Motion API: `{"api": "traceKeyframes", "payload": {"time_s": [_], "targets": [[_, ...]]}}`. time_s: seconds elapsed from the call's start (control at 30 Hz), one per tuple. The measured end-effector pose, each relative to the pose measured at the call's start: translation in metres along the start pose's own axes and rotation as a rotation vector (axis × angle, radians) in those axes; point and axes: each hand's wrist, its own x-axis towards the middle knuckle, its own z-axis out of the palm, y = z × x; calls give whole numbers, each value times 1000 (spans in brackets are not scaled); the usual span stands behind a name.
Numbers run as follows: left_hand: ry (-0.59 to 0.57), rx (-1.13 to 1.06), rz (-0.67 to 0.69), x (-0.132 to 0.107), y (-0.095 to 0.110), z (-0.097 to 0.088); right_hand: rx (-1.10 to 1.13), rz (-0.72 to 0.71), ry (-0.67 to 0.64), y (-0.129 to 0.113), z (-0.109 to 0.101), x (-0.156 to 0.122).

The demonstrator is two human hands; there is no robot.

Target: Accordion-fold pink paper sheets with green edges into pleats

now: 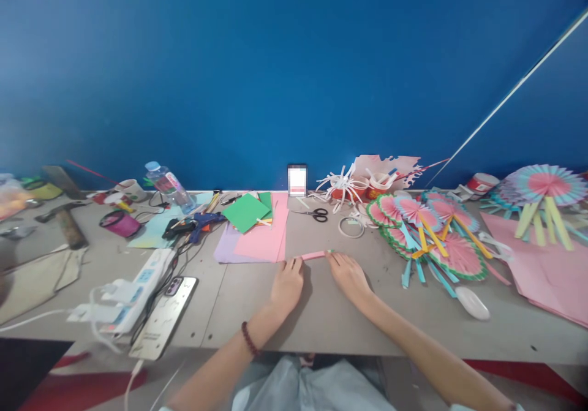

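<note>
On the grey counter (331, 322), black-handled metal scissors (313, 214) lie behind the narrow pink paper strip (314, 255), between the square green paper (247, 212) and round pink paper fans (459, 255).

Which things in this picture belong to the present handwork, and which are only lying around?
Probably belonging:
- pink strip, left hand and right hand at its ends
- coloured sheets
- scissors

Apparently just lying about:
- hammer
- plastic bottle
- phone in pale case
- power strip
</note>
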Motion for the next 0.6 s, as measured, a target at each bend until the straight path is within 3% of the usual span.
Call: {"api": "traceKeyframes", "payload": {"time_s": [0.27,0.6], "targets": [[15,-26,-292,0,49,-15,39,86,-80,-24,-18,-4],[54,5,-346,4,50,-9,79,82,-37,-28,-1,-7]]}}
